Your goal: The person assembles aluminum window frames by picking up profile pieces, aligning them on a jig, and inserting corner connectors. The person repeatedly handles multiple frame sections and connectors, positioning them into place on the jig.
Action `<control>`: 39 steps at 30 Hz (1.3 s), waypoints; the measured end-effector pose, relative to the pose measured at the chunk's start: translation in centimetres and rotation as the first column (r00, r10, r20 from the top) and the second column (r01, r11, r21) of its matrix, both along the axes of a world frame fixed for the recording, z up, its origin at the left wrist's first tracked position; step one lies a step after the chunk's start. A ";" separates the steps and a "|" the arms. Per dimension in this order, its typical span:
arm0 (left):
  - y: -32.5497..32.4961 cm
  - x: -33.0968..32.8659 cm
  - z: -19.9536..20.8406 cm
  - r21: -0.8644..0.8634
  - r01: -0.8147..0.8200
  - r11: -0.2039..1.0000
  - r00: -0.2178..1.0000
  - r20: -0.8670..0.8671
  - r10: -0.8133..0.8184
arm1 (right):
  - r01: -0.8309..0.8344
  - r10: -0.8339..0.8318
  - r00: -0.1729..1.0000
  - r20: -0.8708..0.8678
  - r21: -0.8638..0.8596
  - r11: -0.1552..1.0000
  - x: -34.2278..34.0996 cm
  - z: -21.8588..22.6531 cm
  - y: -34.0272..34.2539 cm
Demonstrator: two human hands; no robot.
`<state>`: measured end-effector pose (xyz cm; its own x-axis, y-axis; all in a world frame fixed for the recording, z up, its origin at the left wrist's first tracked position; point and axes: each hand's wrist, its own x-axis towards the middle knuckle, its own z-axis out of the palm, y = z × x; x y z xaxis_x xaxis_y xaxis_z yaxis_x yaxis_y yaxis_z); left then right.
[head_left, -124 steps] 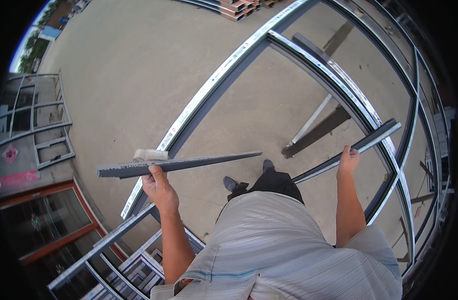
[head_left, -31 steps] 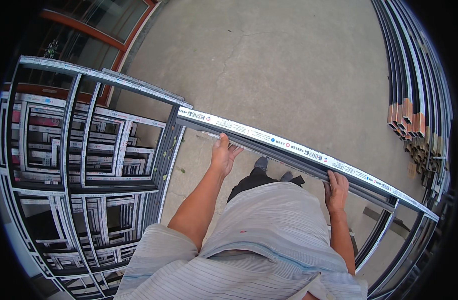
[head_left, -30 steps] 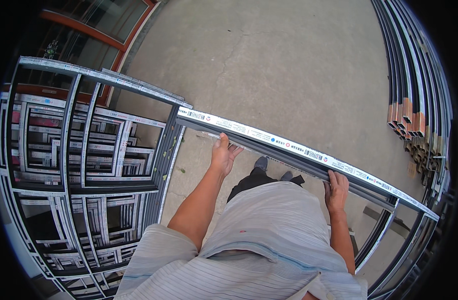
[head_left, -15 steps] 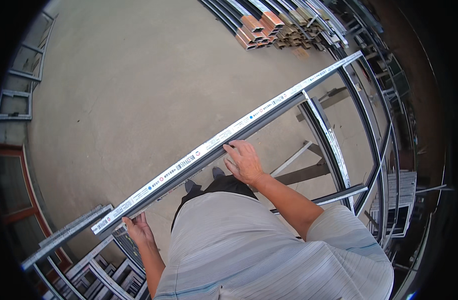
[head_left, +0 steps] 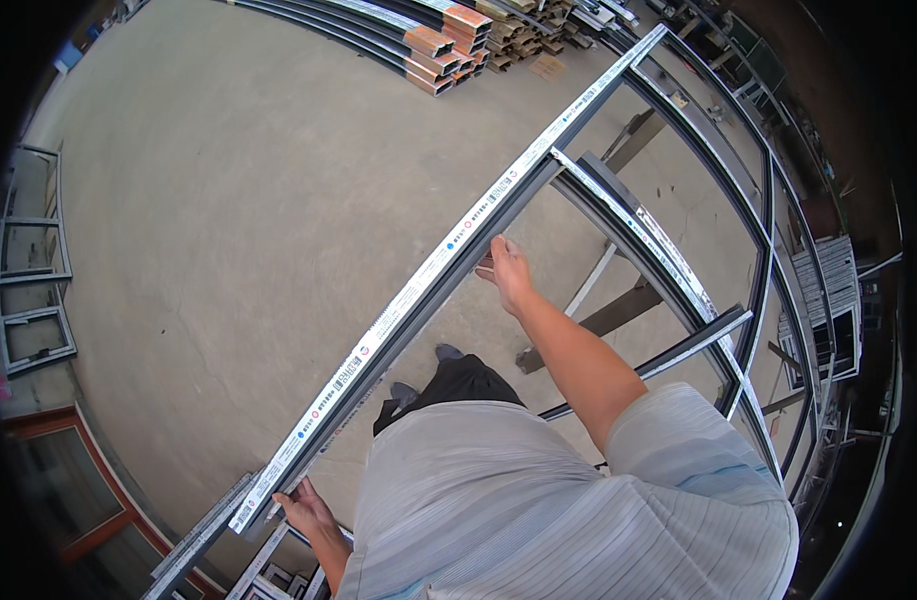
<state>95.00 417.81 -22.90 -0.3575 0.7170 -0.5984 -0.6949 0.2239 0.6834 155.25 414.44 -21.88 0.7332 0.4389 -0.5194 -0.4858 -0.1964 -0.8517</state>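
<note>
A long dark metal frame with printed white film along its top face slants from near left to far right in front of me. Crossbars join its far part and run off to the right. My left hand grips the frame close to its near left end, thumb at the edge and fingers partly hidden underneath. Farther up the same long side is my right hand, its thumb at the inner edge and its fingers curled below the bar.
Stacked metal profiles with orange ends lie on the floor at the far side. Smaller frames stand at the left, above a red-brown framed door. More frames sit near my left hand. A dark support beam shows under the frame.
The frame appears steeper in view, its far end swung up and left. My right hand has turned from lying over the inner edge to holding from below. My left hand still holds the near end.
</note>
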 end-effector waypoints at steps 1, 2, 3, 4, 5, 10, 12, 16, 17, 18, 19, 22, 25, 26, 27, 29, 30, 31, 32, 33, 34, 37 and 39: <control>0.0 -0.3 -0.3 0.010 0.000 1.000 1.000 0.009 0.000 | 0.000 0.001 0.999 -0.042 0.027 1.000 0.5 0.0 0.3; 0.0 -0.6 -0.6 0.021 -0.001 1.000 1.000 0.019 0.000 | 0.002 0.003 0.996 -0.084 0.054 0.999 0.8 0.0 0.4; -0.1 -0.9 -0.9 0.026 0.005 1.000 0.999 0.037 -0.006 | 0.009 -0.003 0.995 -0.099 0.065 0.998 1.0 0.1 0.6; -0.1 -1.3 -1.2 0.031 0.013 0.999 1.000 0.024 -0.014 | 0.017 -0.008 0.993 -0.114 0.076 0.997 1.1 0.2 0.8; -0.1 -1.6 -1.5 0.036 0.022 0.999 1.000 0.012 -0.023 | 0.025 -0.014 0.992 -0.129 0.086 0.996 1.3 0.3 0.9; -0.3 -2.1 -1.9 0.065 0.064 0.996 0.998 -0.022 -0.063 | 0.013 0.006 0.987 -0.163 0.117 0.993 1.9 0.9 1.0; -0.1 -1.8 -1.8 0.045 0.043 0.998 0.999 -0.029 -0.042 | 0.006 0.011 0.988 -0.155 0.112 0.994 2.3 0.7 0.9; 0.0 -1.5 -1.8 0.059 0.021 0.998 1.000 0.012 -0.022 | 0.026 -0.010 0.989 -0.148 0.106 0.994 3.9 -0.4 0.9; -0.1 -1.9 -2.1 0.058 0.011 0.998 1.000 0.024 -0.013 | 0.039 -0.022 0.988 -0.154 0.104 0.994 4.2 -0.6 0.9; 0.0 -1.9 -2.1 0.056 0.001 0.998 0.999 0.036 -0.003 | 0.039 -0.023 0.988 -0.155 0.099 0.994 4.5 -0.6 0.9; 0.0 -1.9 -2.1 0.053 0.005 0.999 0.999 0.032 -0.007 | 0.039 -0.024 0.987 -0.156 0.093 0.995 4.7 -0.7 0.8; 0.1 -2.1 -2.3 0.056 0.020 0.998 0.999 0.032 -0.021 | 0.026 -0.011 0.988 -0.155 0.101 0.995 5.2 -1.2 0.8; 0.2 -2.8 -2.8 0.054 0.023 0.998 0.999 0.048 -0.025 | 0.033 -0.011 0.983 -0.181 0.114 0.993 5.4 -1.5 0.9; 0.4 -3.0 -2.9 0.032 0.012 0.999 0.999 0.052 -0.014 | 0.039 -0.015 0.981 -0.196 0.118 0.992 5.5 -1.6 1.0; 0.4 -3.2 -3.0 0.010 0.002 1.000 0.998 0.056 -0.002 | 0.035 -0.010 0.980 -0.199 0.119 0.992 5.5 -1.5 1.1; 0.3 -3.7 -3.1 0.036 0.011 0.999 0.997 0.081 -0.014 | 0.025 0.000 0.978 -0.207 0.121 0.992 5.7 -1.4 1.2; 0.4 -3.5 -3.0 0.049 0.017 0.999 0.995 0.095 -0.021 | 0.023 0.000 0.977 -0.212 0.109 0.994 5.8 -1.2 1.3; 0.5 -3.3 -2.9 0.015 -0.008 1.000 0.997 0.082 0.006 | 0.021 0.001 0.976 -0.216 0.098 0.995 5.8 -1.1 1.3; 0.6 -3.2 -2.7 -0.018 -0.033 0.999 0.997 0.068 0.034 | 0.018 0.002 0.975 -0.221 0.086 0.996 5.8 -0.9 1.4; 0.6 -3.0 -2.5 -0.051 -0.059 0.997 0.997 0.053 0.062 | 0.014 0.005 0.973 -0.230 0.084 0.996 5.8 -1.0 1.4; 0.7 -3.2 -2.6 -0.065 -0.048 0.997 0.997 0.049 0.052 | 0.011 0.009 0.971 -0.239 0.082 0.997 5.8 -1.0 1.4; 0.9 -3.4 -2.5 -0.102 -0.037 0.994 0.999 0.036 0.040 | 0.025 0.006 0.961 -0.276 0.107 0.994 6.0 -1.4 1.3; 1.1 -3.2 -2.5 -0.118 -0.058 0.991 0.998 0.022 0.061 | 0.031 0.003 0.955 -0.295 0.110 0.993 6.1 -1.4 1.3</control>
